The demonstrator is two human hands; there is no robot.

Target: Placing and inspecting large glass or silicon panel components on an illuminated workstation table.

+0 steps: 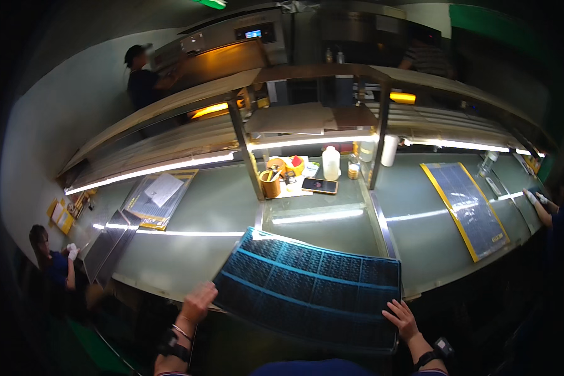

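A large dark panel [307, 285] with a bright blue grid and rows of small patterned blocks, like a circuit-board panel, is held tilted in front of me. Its far edge lies over the near side of the bench. At its left edge, my left hand [198, 302] grips with the fingers closed on the rim. My right hand [403, 318] holds the opposite edge, fingertips lapping over onto the face. The undersides of both grips are hidden.
The grey bench [319, 225] carries a phone [319, 186], a white bottle [331, 163] and a brown cup of tools [270, 184]. Yellow-edged panels [467, 210] lie to the right and left. A shelf post [244, 141] rises ahead. Co-workers sit on both sides.
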